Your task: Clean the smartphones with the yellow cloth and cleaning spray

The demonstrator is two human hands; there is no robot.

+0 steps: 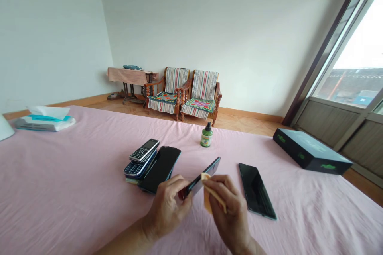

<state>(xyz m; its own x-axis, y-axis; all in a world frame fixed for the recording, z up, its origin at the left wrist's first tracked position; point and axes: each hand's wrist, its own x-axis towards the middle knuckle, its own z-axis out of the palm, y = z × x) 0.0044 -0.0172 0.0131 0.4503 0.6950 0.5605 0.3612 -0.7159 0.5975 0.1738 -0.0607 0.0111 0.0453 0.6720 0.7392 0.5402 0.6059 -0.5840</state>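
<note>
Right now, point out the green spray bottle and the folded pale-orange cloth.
Green spray bottle (206, 137), head view: on its body.
Folded pale-orange cloth (207, 199), head view: on its hanging part.

Bottle behind held phone, phone stack left.

- Centre: tilted held phone blocks direct forward passage.
- Left: stacked phones obstruct.
- Right: flat smartphone lies low; room above.
- Open lane between green spray bottle and black box.
</note>
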